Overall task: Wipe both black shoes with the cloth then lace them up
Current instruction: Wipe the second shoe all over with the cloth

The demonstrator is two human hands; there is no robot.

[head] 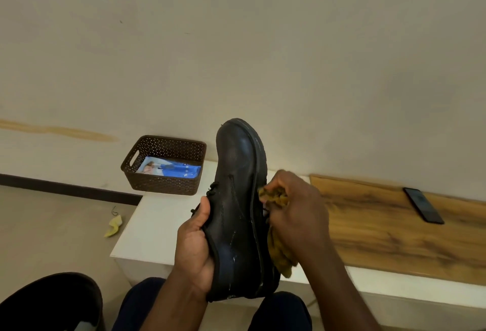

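A black lace-up shoe (pixel 239 199) is held up over my lap, toe pointing away, with pale scuffs near its heel. My left hand (pixel 196 246) grips it by the collar, thumb up by the laces. My right hand (pixel 294 212) holds a bunched yellow-brown cloth (pixel 278 249) against the shoe's right side by the sole edge. A dark rounded shape (pixel 55 301), possibly the second black shoe, lies at the bottom left, partly cut off.
A low white table (pixel 150 228) stands in front, with a brown perforated basket (pixel 165 165) holding a blue packet. A wooden board (pixel 399 228) with a black phone (pixel 423 206) lies to the right. A yellow scrap (pixel 113 226) is on the floor.
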